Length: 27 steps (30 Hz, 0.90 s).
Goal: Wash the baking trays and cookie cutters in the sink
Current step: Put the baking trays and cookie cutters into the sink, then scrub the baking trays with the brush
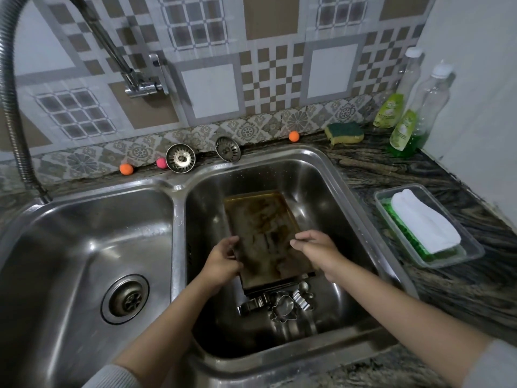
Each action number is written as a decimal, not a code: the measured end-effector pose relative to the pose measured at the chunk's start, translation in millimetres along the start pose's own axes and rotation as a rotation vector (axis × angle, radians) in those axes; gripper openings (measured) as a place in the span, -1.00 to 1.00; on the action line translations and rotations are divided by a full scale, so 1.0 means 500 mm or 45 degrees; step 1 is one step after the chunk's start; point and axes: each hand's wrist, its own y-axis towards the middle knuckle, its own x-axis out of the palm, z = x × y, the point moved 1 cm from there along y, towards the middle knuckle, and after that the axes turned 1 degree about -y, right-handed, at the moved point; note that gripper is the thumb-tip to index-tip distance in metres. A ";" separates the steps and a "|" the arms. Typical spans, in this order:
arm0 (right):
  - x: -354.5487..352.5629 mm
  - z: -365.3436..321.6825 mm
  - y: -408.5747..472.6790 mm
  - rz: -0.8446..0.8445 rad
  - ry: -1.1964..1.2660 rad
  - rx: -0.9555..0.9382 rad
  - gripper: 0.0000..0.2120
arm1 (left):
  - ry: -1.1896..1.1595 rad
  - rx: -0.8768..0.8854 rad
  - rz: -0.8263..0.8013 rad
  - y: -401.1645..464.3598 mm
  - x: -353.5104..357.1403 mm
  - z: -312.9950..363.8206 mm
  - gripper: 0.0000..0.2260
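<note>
The brown-stained rectangular metal baking tray (265, 233) lies tilted in my right sink basin (321, 175), long side running away from me. Several shiny metal cookie cutters (279, 303) sit clustered just below its near edge.

Patterned wall tiles (251, 65) in brown, grey and white checks above a floral border strip (251, 130). Dark veined stone worktop (405, 175) along a plain white side wall (481, 93) at right. Chrome wall tap (142, 85) with a ribbed flexible hose (11, 107) arching left. Dim, cool indoor light, soft glare on steel. Near the corner, two soap bottles (402, 130), a sponge (344, 132).
</note>
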 end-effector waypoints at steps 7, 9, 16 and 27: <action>-0.121 -0.077 -0.117 0.418 -0.541 -0.660 -0.66 | -0.200 0.130 -0.061 -0.051 -0.019 0.034 -0.45; -0.182 -0.080 -0.124 0.682 -0.726 -0.765 -0.63 | -0.199 0.141 -0.085 -0.061 -0.020 0.042 -0.45; -0.321 -0.025 -0.082 0.765 -1.333 -0.201 -0.49 | -0.189 0.213 0.022 -0.110 -0.004 0.065 -0.50; -0.376 -0.034 -0.066 0.578 -1.291 -0.082 -0.45 | -0.229 0.347 0.246 -0.171 0.029 0.097 -0.54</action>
